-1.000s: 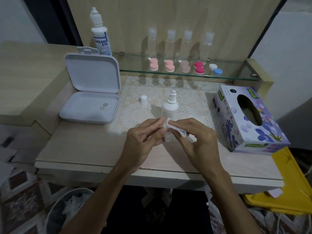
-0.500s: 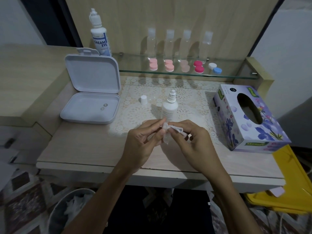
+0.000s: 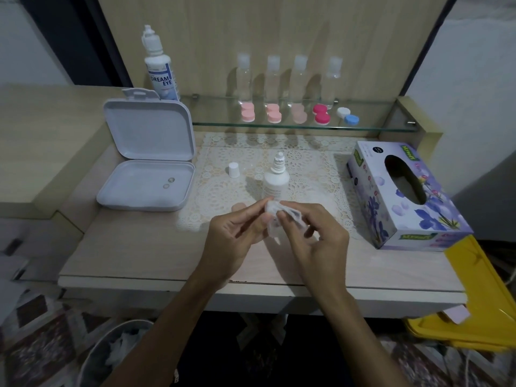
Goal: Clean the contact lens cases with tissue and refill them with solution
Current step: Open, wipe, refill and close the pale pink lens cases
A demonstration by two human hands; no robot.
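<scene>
My left hand (image 3: 234, 236) and my right hand (image 3: 315, 238) meet above the table's front middle. Both pinch a crumpled white tissue (image 3: 275, 212); whatever it wraps is hidden. Just behind the hands stands a small white solution bottle (image 3: 276, 180), uncapped, with its cap (image 3: 233, 169) to its left on the lace mat. On the glass shelf (image 3: 212, 124) lie several closed lens cases: three pale pink (image 3: 273, 113), one magenta (image 3: 321, 114), one white and blue (image 3: 347, 115).
An open white box (image 3: 145, 191) with two lenses (image 3: 169, 182) sits at the left. A tall Dream Eye bottle (image 3: 159, 68) stands behind it. A tissue box (image 3: 371, 208) is at the right. Clear bottles line the shelf. A bin (image 3: 92, 356) stands below the table.
The fingers of both hands have shifted slightly around the tissue, which is now more bunched between them. Nothing else on the table has moved.
</scene>
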